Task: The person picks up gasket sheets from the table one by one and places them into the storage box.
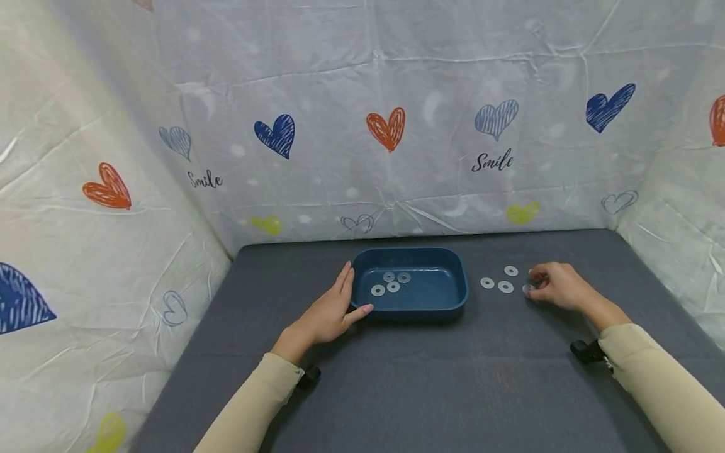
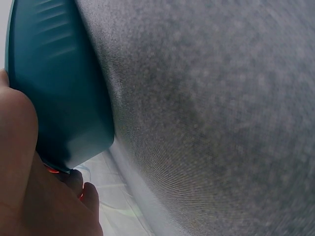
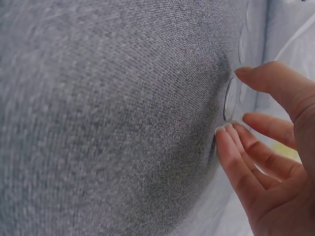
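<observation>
Covering the worktop [image 1: 430, 377] is grey cloth, walled by heart-printed sheeting [image 1: 396, 126]. The left hand [image 1: 331, 311], grip relaxed, rests against the blue tray [image 1: 453, 299]; the right hand [image 1: 557, 286] pinches a washer [image 3: 229, 99] beside loose washers [image 1: 505, 287].

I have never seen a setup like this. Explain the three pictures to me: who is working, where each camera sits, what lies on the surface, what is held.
A person works with two bare hands. The wide picture comes from a head camera; the two close-ups come from cameras on each wrist. On the grey table stands a blue tray holding four flat washers. More washers lie on the cloth to its right. The left hand rests against the tray's end wall. The right hand has its fingertips closing around one washer lying on the cloth, not yet lifted.
</observation>
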Tool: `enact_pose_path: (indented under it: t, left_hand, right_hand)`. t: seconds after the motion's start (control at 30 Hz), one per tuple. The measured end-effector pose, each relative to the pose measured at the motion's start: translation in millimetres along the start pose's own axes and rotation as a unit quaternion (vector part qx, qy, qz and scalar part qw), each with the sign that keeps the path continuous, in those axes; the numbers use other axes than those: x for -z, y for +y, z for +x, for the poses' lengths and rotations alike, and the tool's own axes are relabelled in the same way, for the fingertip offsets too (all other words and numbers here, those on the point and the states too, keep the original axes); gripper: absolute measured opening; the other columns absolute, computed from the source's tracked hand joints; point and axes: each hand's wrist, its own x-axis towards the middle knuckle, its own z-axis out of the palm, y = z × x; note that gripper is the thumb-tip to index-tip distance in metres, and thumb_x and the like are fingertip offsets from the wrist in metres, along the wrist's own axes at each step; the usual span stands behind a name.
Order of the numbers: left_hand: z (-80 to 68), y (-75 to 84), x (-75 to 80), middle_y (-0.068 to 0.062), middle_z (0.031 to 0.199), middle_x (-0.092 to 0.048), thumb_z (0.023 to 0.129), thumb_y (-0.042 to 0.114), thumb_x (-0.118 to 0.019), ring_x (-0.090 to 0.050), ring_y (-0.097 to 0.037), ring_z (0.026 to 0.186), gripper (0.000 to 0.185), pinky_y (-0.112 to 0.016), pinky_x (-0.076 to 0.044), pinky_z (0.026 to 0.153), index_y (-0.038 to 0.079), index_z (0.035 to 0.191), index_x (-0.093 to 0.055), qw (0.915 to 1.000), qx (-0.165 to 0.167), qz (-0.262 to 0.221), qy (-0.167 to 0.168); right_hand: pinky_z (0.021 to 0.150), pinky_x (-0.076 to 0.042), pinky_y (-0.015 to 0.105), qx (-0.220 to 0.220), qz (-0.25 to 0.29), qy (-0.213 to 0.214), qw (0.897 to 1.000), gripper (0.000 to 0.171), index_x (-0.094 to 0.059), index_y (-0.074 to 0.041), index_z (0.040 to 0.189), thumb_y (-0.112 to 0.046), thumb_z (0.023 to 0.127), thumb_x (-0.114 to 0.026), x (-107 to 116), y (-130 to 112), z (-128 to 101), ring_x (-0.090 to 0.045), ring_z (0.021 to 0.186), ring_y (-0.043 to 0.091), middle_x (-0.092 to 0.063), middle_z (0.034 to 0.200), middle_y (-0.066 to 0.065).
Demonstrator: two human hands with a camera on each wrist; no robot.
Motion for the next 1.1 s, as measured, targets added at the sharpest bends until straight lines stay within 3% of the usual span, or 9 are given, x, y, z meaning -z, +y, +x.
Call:
enact_pose_path:
  t: [0.4, 0.67, 0.93, 1.1]
  left_hand:
    - [-0.8, 1.5, 2.2, -0.015, 0.171, 0.009, 0.102, 0.065, -0.046, -0.015, -0.034, 0.156, 0.1, -0.051, -0.025, 0.122, -0.001, 0.163, -0.002, 1.0, -0.003, -0.001, -0.004]
    - [0.0, 0.8, 1.8, -0.013, 0.171, 0.01, 0.101, 0.067, -0.045, -0.015, -0.033, 0.156, 0.101, -0.05, -0.024, 0.122, 0.0, 0.163, -0.002, 1.0, 0.003, 0.003, -0.005]
    - [0.0, 0.4, -0.7, -0.013, 0.172, 0.01, 0.1, 0.069, -0.044, -0.016, -0.033, 0.156, 0.103, -0.05, -0.025, 0.122, 0.0, 0.163, -0.001, 1.0, 0.002, -0.004, -0.007]
    - [0.3, 0.3, -1.1, -0.012, 0.172, 0.011, 0.1, 0.07, -0.044, -0.015, -0.033, 0.156, 0.103, -0.05, -0.024, 0.122, 0.002, 0.164, 0.0, 1.0, 0.005, -0.001, -0.005]
  right_hand:
    - [0.076, -0.055, 0.05, -0.018, 0.006, -0.007, 1.0, 0.034, -0.071, 0.011, 0.106, -0.016, 0.087, -0.08, -2.0, -0.9, 5.3, -0.069, 0.08, 0.028, -0.072, 0.093, 0.018]
    - [0.067, -0.048, 0.041, -0.009, -0.008, -0.005, 1.0, 0.015, -0.074, -0.001, 0.085, -0.015, 0.088, -0.079, -0.6, -2.7, 9.5, -0.057, 0.071, 0.019, -0.067, 0.077, 0.003]
    - [0.068, -0.05, 0.042, -0.008, -0.003, -0.03, 1.0, 0.014, -0.074, -0.002, 0.086, -0.015, 0.09, -0.078, 0.7, -2.2, 8.7, -0.058, 0.072, 0.018, -0.068, 0.08, 0.003]
    - [0.066, -0.047, 0.04, 0.005, -0.01, -0.02, 1.0, 0.015, -0.071, -0.004, 0.084, -0.015, 0.091, -0.077, -1.1, -3.9, 7.6, -0.054, 0.07, 0.017, -0.064, 0.077, 0.002]
